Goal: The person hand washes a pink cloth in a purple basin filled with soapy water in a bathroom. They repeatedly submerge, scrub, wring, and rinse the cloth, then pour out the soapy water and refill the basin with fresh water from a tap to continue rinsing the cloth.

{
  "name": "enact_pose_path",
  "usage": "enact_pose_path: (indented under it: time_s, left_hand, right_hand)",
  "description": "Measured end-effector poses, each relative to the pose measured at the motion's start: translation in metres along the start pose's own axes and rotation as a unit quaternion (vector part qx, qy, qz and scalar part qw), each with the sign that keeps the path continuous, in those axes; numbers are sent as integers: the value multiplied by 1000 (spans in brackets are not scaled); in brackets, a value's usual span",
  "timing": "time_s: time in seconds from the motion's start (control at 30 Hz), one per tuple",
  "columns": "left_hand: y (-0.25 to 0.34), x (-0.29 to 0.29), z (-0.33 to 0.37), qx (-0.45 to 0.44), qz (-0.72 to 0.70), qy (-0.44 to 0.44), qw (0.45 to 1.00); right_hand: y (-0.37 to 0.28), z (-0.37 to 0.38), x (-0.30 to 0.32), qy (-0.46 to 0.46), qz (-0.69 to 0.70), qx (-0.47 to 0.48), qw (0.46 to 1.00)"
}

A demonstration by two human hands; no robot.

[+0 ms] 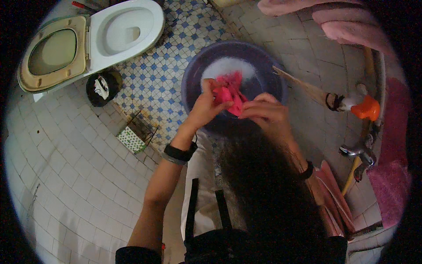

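Note:
A bright pink cloth (231, 94) is bunched between my two hands over a dark purple basin (190, 83). White suds (228, 66) float on the water toward the basin's far side. My left hand (205, 105) grips the cloth from the left, thumb and fingers closed on it. On the other side, my right hand (266, 111) pinches the cloth's near right edge with its fingertips. Part of the cloth hangs down toward the suds. What kind of cloth piece it is, I cannot make out.
A toilet with raised seat (127, 31) stands far left, beside a small black bin (102, 89). A long brush (307, 88) leans at the basin's right rim. Farther right are a metal tap (358, 152) and pink towels (389, 189). Long dark hair (263, 185) hangs below the basin.

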State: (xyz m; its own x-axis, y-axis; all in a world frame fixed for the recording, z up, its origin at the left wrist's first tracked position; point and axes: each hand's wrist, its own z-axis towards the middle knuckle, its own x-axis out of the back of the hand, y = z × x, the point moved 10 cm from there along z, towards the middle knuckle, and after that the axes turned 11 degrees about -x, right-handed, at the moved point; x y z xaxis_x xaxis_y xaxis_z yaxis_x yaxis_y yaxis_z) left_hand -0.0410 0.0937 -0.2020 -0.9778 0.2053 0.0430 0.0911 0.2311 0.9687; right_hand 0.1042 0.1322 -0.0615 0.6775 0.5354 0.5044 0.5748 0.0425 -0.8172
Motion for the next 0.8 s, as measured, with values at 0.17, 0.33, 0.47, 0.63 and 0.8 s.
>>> enact_pose_path:
  time_s: [0.17,0.33,0.47,0.63,0.8]
  left_hand:
    - [7,1,-18,-40,4,-101,994]
    - [38,38,-39,-169,405,-86,894]
    - [65,76,-51,-115,376,-34,919]
    - [93,65,-62,-93,282,-6,955]
    - [2,37,-37,42,392,-96,914]
  right_hand:
    - [-7,-16,50,71,10,-58,996]
    - [-38,-44,86,114,-23,-25,993]
    - [-57,-62,105,159,-35,-12,987]
    - [-65,-58,100,161,-94,40,982]
    - [4,-9,57,132,-107,-41,985]
